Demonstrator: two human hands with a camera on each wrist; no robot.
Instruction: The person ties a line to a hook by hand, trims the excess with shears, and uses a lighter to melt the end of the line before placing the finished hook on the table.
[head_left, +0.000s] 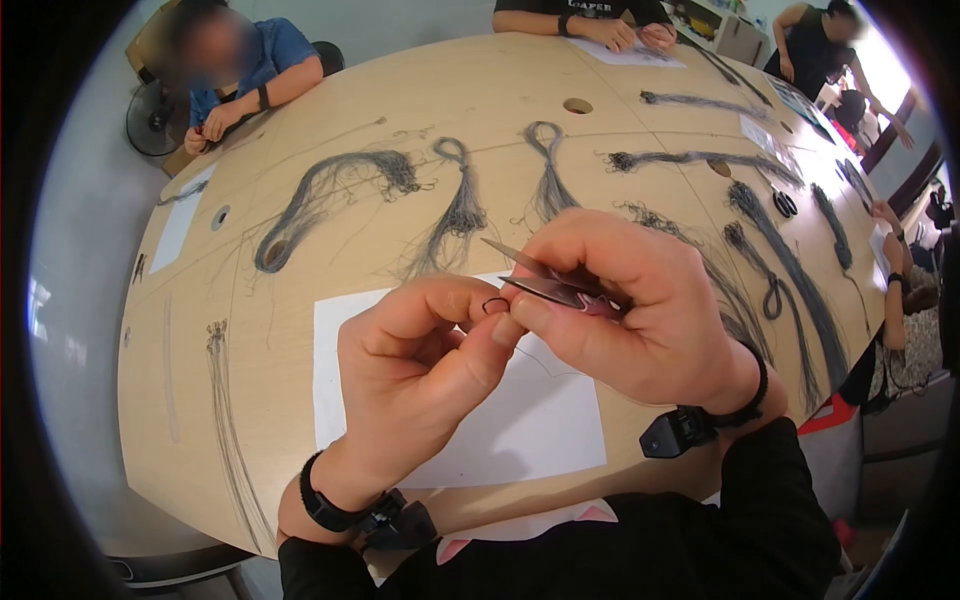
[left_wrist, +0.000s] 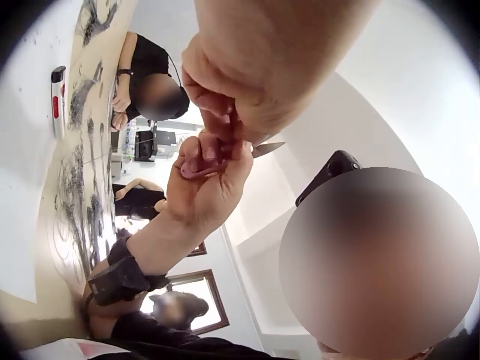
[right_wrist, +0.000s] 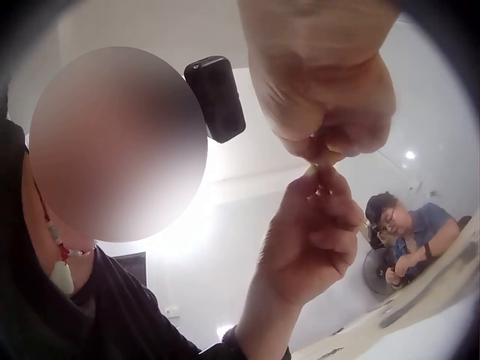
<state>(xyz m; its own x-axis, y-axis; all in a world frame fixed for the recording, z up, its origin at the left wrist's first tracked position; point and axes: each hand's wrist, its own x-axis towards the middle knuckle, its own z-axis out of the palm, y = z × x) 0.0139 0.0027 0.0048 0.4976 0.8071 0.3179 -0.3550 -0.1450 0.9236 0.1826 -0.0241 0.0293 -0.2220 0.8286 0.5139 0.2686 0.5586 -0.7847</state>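
My left hand (head_left: 420,370) pinches a small dark hook (head_left: 495,305) between thumb and forefinger; a thin line trails from it over the white paper (head_left: 540,440). Touching it at the fingertips, my right hand (head_left: 640,310) holds small pink-handled scissors (head_left: 548,288), their blades parted and pointing left above the hook. In the left wrist view the pink handle (left_wrist: 201,172) lies within the curled fingers of the right hand (left_wrist: 206,187), and a blade tip (left_wrist: 268,148) sticks out. The right wrist view shows both hands meeting, the left hand (right_wrist: 311,244) below; the hook is hidden there.
Bundles of grey line (head_left: 335,180) lie across the wooden table (head_left: 400,90), with a looped bundle (head_left: 550,170) beyond my hands. Black scissors (head_left: 785,205) lie at the right. More hooked lines (head_left: 225,400) lie at the left. Other people sit around the far edge.
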